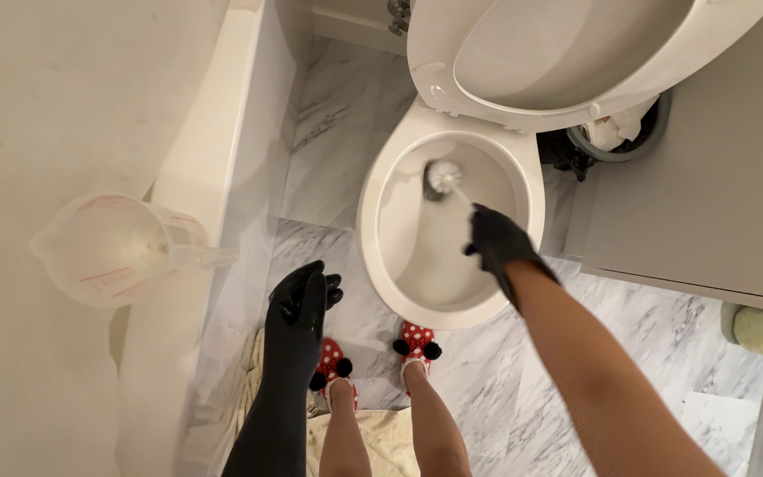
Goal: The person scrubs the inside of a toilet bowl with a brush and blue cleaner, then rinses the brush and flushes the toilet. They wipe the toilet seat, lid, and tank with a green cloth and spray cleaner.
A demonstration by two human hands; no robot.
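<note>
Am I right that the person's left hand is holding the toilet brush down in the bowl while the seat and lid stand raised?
Not quite: the head view shows the right hand, in a short black glove, holding the toilet brush down in the bowl. The left hand, in a long black glove, hangs free over the floor. The seat and lid do stand raised.

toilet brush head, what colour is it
White, seen in the head view: the toilet brush head sits down in the toilet bowl.

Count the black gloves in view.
2. One long black glove on the left hand, hanging free beside the toilet bowl; one short black glove on the right hand, holding the toilet brush.
</note>
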